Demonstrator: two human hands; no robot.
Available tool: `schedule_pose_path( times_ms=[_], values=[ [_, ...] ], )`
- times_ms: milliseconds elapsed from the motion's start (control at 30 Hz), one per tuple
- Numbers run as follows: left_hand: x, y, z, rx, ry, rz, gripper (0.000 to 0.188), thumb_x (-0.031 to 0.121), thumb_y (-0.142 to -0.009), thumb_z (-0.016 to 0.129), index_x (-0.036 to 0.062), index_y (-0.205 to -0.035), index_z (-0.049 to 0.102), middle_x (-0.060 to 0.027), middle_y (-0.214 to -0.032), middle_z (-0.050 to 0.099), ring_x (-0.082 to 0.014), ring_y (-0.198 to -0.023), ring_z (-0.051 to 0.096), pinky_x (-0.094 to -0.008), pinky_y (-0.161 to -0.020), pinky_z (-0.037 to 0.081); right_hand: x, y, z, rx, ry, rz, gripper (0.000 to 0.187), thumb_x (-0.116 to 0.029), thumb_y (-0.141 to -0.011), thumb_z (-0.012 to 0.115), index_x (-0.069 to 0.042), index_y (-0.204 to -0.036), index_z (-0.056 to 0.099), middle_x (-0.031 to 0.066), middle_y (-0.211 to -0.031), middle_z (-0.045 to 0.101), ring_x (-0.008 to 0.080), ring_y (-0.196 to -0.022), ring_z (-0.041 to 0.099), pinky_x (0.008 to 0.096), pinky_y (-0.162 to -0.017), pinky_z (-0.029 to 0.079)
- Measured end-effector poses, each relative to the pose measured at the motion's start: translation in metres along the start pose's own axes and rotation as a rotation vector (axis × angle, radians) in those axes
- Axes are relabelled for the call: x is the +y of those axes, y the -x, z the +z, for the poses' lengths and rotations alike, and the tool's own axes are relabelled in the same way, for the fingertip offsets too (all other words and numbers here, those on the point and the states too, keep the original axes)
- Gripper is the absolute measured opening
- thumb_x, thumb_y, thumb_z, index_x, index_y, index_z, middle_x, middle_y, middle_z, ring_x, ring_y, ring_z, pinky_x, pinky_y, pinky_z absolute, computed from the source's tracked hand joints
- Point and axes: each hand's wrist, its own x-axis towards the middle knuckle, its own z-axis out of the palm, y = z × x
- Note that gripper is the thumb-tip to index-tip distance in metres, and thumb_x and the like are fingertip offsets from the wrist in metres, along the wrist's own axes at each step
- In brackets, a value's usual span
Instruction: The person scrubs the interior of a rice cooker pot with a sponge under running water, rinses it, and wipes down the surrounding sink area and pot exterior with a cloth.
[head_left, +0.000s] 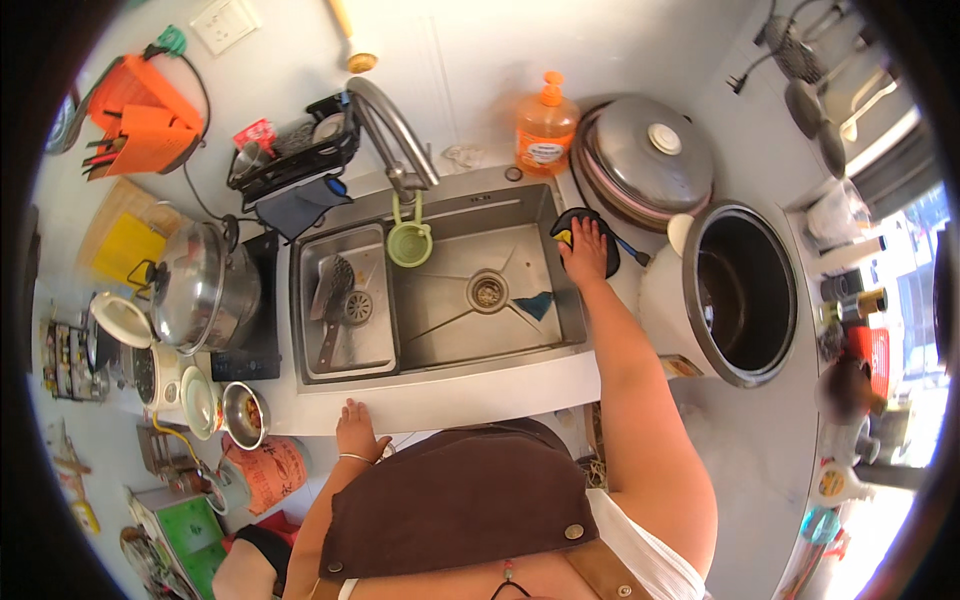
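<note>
A stainless steel sink (450, 350) is set into the counter in front of me, with a wide basin and a smaller tray at its left. Beyond its right rim, my right hand (587, 252) reaches onto a black dish-like holder (611, 262). Its fingers are closed on a small yellow sponge (563, 238), mostly hidden beneath them. My left hand (357, 432) rests with fingers apart at the counter's front edge, holding nothing. A cleaver (328, 335) and a dark slotted utensil (342, 272) lie in the tray. A dark teal cloth scrap (535, 305) lies near the drain.
A curved faucet (385, 125) rises behind the sink; a green strainer (409, 243) hangs below it. An orange soap bottle (546, 130), a lidded pan (655, 150) and a deep pot (745, 295) stand at the right. A steel pot (200, 285) and a small bowl (246, 415) are at the left.
</note>
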Motion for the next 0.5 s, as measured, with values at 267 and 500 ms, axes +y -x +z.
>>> schedule_pose_path(
  times_ms=[267, 500],
  values=[
    [-0.005, -0.006, 0.027, 0.076, 0.042, -0.03, 0.091, 0.034, -0.06, 0.079, -0.0062, -0.129, 0.036, -0.0291, -0.135, 0.035, -0.0422, -0.124, 0.038, -0.0399, -0.093, 0.043, -0.004, -0.046, 0.027, 0.12, -0.141, -0.115, 0.047, -0.013, -0.084, 0.057, -0.011, -0.129, 0.045, 0.0125, -0.137, 0.04, 0.0252, -0.129, 0.034, 0.0353, -0.106, 0.027],
    [0.005, -0.008, 0.009, -0.052, 0.047, -0.108, 0.093, 0.036, -0.061, 0.079, -0.0074, -0.13, 0.033, -0.0298, -0.137, 0.032, -0.0426, -0.125, 0.036, -0.0397, -0.095, 0.043, -0.105, -0.082, 0.004, 0.22, -0.776, -0.087, 0.031, -0.006, -0.081, 0.06, -0.011, -0.112, 0.059, 0.0178, -0.106, 0.061, 0.0338, -0.098, 0.057, 0.0377, -0.08, 0.045]
  ],
)
